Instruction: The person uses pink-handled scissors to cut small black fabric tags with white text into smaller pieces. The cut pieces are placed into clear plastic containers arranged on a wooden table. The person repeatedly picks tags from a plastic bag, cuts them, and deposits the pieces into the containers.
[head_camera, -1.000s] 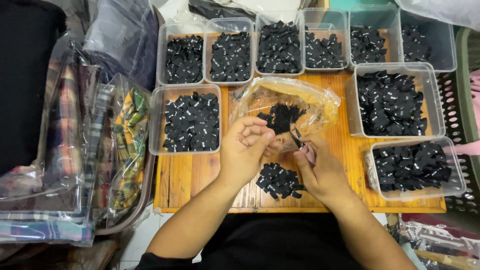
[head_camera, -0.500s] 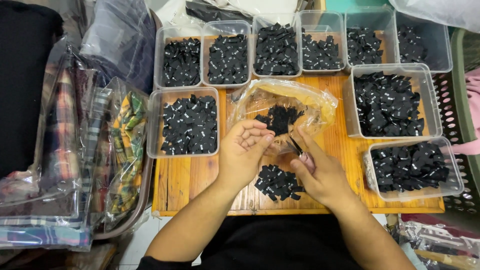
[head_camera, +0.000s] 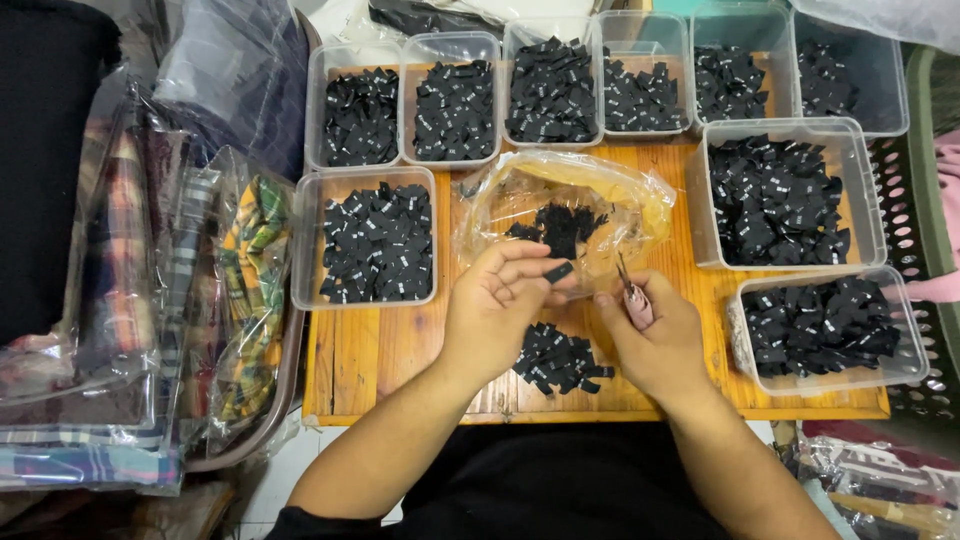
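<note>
The left hand is half-curled over the wooden table, its thumb and fingers pinching a small black fabric label at the fingertips, with the label tilted and just beside the mouth of a crumpled clear plastic bag. The right hand is closed around a small pair of pink-handled snips, the metal tips pointing up and toward the left hand; whether the blades touch the label is hard to tell from this angle. Inside the bag lies a loose clump of black labels. Below the hands, between the two wrists, a small pile of black labels rests directly on the wood near the table's front edge. To the left of the bag stands a clear plastic tub filled with more black labels. Along the far edge of the table runs a row of similar clear tubs, each holding black labels, and two larger tubs sit at the right side, one behind the other. Off the table's left edge lie bagged plaid fabrics, stacked in clear wrapping.
</note>
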